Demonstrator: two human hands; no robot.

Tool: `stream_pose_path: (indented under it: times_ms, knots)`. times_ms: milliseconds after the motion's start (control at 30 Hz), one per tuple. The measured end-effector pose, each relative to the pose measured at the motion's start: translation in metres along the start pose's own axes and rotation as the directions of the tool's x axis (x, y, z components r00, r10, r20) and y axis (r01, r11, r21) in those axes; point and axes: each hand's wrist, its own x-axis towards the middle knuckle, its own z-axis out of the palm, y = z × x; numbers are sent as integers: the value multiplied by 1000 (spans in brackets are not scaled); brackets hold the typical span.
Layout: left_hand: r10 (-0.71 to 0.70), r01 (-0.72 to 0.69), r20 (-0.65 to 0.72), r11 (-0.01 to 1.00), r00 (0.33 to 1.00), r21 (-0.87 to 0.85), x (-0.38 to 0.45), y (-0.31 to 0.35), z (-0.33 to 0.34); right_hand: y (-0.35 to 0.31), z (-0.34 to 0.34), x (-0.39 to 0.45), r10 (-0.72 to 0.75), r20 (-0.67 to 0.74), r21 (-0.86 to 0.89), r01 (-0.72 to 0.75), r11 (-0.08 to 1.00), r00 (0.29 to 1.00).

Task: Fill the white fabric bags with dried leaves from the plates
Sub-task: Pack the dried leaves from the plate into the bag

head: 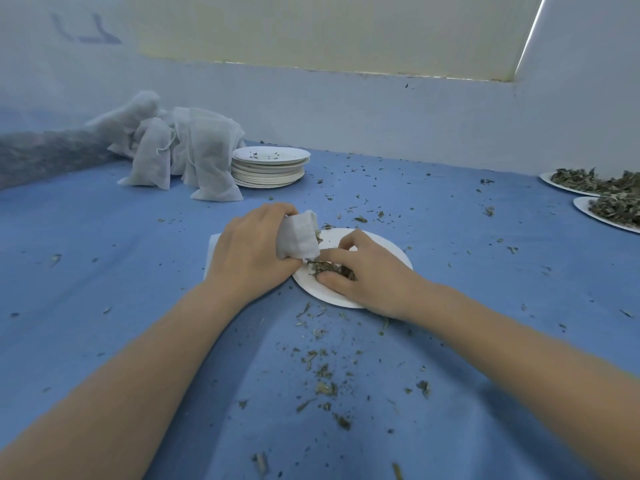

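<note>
Leaves (329, 268), dried and crumbled, lay in a small heap on the near left part of the white plate (398, 258) in front of us, and our right hand (367, 275) was closed around them, thumb below and forefinger above, pinching up a clump. Our left hand (249, 251) gripped a white fabric bag (299, 239) at the plate's left rim, fingers curled round its body so that its mouth pointed toward the leaves; a few bits showed at the opening. Bag and heap were just beside each other, almost touching. Under our left hand a flat white sheet or a further bag (213, 245) peeked out; we could not tell which.

The plate rested on a blue cloth (104, 254) that covered the whole work surface, and loose leaf crumbs (325, 386) were scattered over it, thickest between our forearms and around the plate.

Farther back on the left stood a stack of white plates (270, 168), the top one carrying only a few flecks. Touching its left side was a pile of filled white bags (183, 150), some with drawstrings hanging loose. Well apart at the right edge, two more plates (588, 188) held heaps of dried leaves, both partly cut off by the frame. A pale wall (381, 109) closed the scene behind.
</note>
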Motion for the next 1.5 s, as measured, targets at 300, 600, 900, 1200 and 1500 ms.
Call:
stream_pose_path:
  times_ms: [300, 600, 900, 1200, 1500]
  knots:
    - [3, -3, 4, 1000, 1000, 8, -2, 2, -1, -9, -3, -2, 24, -110, 94, -14, 995, 994]
    - [42, -43, 38, 999, 998, 30, 0, 4, -1, 3, -40, 4, 135, -315, 277, -45, 960, 939]
    - [6, -4, 41, 999, 999, -54, -2, 13, 1, -27, -42, 24, 92, -307, 383, 35, 923, 947]
    - [-191, 187, 19, 924, 981, -332, 0, 14, 0, -39, -69, 29, -33, 59, 431, 4, 903, 998]
    - [-189, 177, -7, 931, 982, -318, 2, 18, -3, -51, -62, 40, -39, -125, 189, 63, 980, 991]
